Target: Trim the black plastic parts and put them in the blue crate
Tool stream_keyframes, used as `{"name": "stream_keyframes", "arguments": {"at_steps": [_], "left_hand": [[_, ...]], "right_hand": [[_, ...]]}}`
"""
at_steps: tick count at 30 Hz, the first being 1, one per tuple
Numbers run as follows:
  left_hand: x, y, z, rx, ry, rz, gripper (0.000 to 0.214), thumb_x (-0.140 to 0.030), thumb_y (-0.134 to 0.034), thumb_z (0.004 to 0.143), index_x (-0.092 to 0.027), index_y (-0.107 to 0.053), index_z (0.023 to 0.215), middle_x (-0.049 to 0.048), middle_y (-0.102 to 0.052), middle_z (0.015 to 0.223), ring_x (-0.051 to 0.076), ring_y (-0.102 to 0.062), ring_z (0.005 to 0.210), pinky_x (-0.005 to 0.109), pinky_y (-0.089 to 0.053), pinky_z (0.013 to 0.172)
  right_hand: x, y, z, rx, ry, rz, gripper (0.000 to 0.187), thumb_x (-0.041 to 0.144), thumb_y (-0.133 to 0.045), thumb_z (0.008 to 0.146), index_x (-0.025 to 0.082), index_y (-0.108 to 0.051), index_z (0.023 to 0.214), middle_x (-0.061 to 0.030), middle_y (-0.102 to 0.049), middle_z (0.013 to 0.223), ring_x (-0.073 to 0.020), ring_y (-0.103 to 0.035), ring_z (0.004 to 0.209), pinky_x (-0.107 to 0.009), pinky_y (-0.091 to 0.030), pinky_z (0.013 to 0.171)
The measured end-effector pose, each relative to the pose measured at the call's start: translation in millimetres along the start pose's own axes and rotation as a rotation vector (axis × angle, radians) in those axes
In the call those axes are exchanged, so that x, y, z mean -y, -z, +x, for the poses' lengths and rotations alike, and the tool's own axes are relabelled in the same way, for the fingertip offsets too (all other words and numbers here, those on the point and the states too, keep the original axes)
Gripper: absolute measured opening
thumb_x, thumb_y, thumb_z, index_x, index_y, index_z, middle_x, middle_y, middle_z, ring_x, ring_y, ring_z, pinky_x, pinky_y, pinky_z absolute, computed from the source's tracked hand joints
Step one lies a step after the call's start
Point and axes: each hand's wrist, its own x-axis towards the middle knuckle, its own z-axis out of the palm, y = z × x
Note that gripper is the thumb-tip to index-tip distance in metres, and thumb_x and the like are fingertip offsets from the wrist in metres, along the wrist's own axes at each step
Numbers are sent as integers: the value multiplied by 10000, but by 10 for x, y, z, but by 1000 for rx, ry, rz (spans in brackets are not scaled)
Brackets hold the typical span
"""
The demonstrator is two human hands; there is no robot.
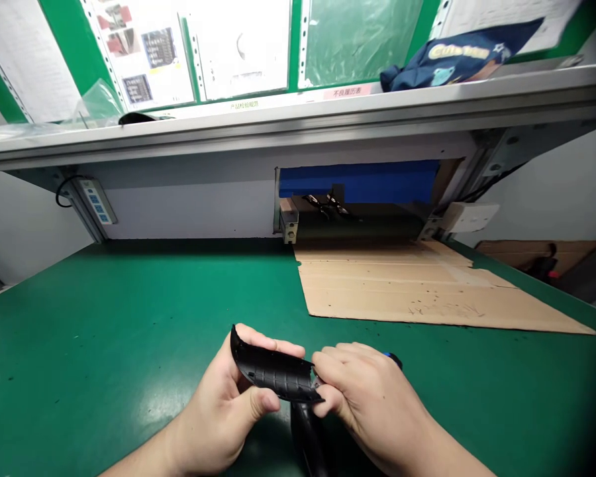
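Observation:
A black curved plastic shell with ribs across its hollow inside is tilted above the table. My left hand is closed around its left part, thumb on the near edge and fingers along the far edge. At the shell's right end, my right hand is closed in a fist around a tool, whose black-and-blue end pokes out behind the knuckles. Its working tip is mostly hidden by my fingers, close to the shell's edge. Below the shell, another long black part is partly covered by my hands.
Brown cardboard lies on the green table at right. Dark-handled metal tools are in an opening under the shelf. A power strip is mounted at left. The shelf bears a dark blue bag.

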Motion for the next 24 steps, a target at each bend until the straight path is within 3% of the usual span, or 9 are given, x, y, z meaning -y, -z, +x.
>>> {"name": "stream_keyframes", "arguments": {"at_steps": [3, 7, 11, 14, 16, 21, 24], "left_hand": [[12, -4, 9, -17, -9, -33, 304, -306, -639, 838, -263, -487, 1098, 58, -593, 1204, 215, -538, 1128, 366, -436, 948], [54, -49, -2, -43, -4, -207, 315, -284, -661, 823, -274, -495, 1090, 37, -590, 1210, 215, -547, 1132, 366, -417, 964], [82, -90, -21, -21, 14, -324, 319, -291, -688, 799, -266, -506, 1060, 32, -600, 1194, 249, -561, 1122, 409, -404, 973], [79, -84, -20, -40, 9, -327, 320, -296, -685, 802, -261, -508, 1066, 35, -602, 1188, 223, -567, 1102, 378, -410, 963], [60, -69, -15, -42, 1, -297, 322, -286, -683, 805, -256, -506, 1072, 41, -601, 1190, 207, -564, 1095, 360, -417, 956], [9, -24, -8, -37, -16, -203, 281, -238, -653, 831, -261, -498, 1064, 45, -601, 1197, 217, -550, 1129, 388, -420, 970], [24, 15, 0, -60, -26, -156, 287, -240, -631, 847, -256, -488, 1096, 67, -585, 1227, 235, -556, 1123, 415, -417, 975]], "right_hand": [[27, 14, 13, 49, -45, 216, 619, 740, -137, 863, 203, -346, 637, 36, -423, 579, -134, -375, 535, -269, -245, 545], [112, -35, 19, -98, -140, 474, 615, 792, -227, 818, 218, -429, 729, 20, -451, 693, -155, -428, 625, -264, -309, 581], [223, -86, 23, -184, -154, 459, 640, 792, -198, 823, 217, -480, 824, -3, -470, 762, -177, -441, 683, -289, -340, 634], [275, -77, 34, -218, -173, 393, 655, 794, -168, 818, 211, -459, 748, -3, -462, 725, -173, -422, 652, -288, -315, 604], [264, -46, 36, -149, -161, 428, 655, 796, -158, 816, 209, -412, 673, 11, -434, 666, -158, -401, 606, -280, -297, 577], [92, 133, 15, 167, -130, 596, 662, 784, -111, 833, 204, -358, 631, 29, -364, 622, -139, -371, 595, -256, -320, 572], [65, 254, 14, 320, -179, 517, 628, 805, -384, 774, 198, -385, 614, 46, -369, 600, -130, -375, 610, -235, -331, 583]]}}
